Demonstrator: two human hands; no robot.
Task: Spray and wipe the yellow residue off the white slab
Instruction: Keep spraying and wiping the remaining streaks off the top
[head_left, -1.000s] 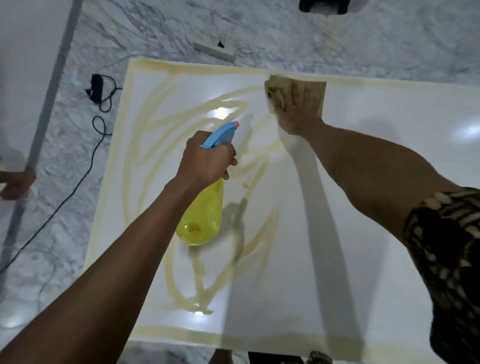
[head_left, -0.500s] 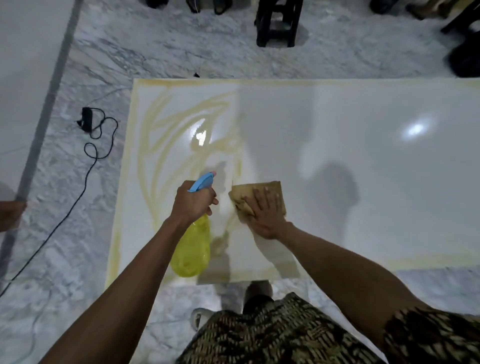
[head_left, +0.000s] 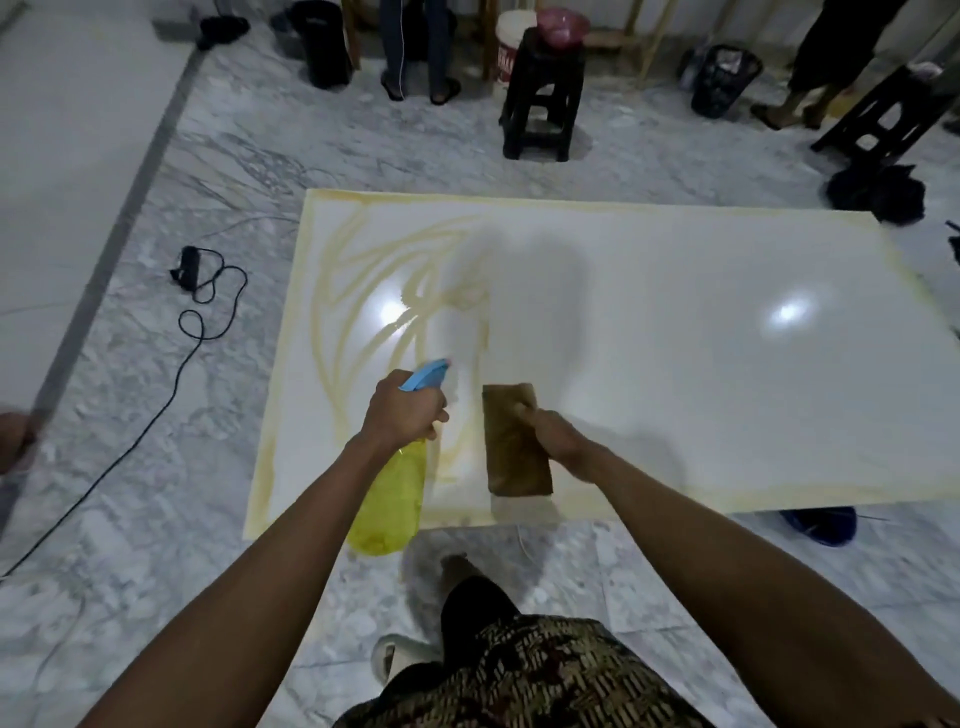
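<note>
Two hands are at work near the 6 o'clock edge of the large glossy white rectangular slab (head_left: 649, 338), which lies flat on the grey-veined marble floor (head_left: 156, 519); a second ago your right hand (head_left: 558, 441) pressed the brown folded cloth (head_left: 511, 447) flat at the far 12 o'clock edge, half a second ago it had dragged the cloth back toward you, and now the cloth is lifted, hanging from your fingers, which pinch its upper right corner; whether its lower end touches the slab I cannot tell. Your left hand (head_left: 405, 415) has stayed wrapped round the neck of the translucent yellow spray bottle with the blue trigger head (head_left: 387, 499), nozzle aimed toward 12 o'clock.

That pull has left a clean lane up the middle; the slab from there to 3 o'clock looks mostly white, with faint yellow along its borders. The yellow swirled residue (head_left: 358, 291) is concentrated on the 9 o'clock third, in curved streaks, with a thicker band along that edge.

I judge you roughly two-thirds done; the lifted cloth suggests you are repositioning for the next lane, one step toward 9 o'clock; a spray over those streaks first seems sensible. A black cable (head_left: 192, 312) lies on the floor at 9 o'clock, well apart from the slab.
</note>
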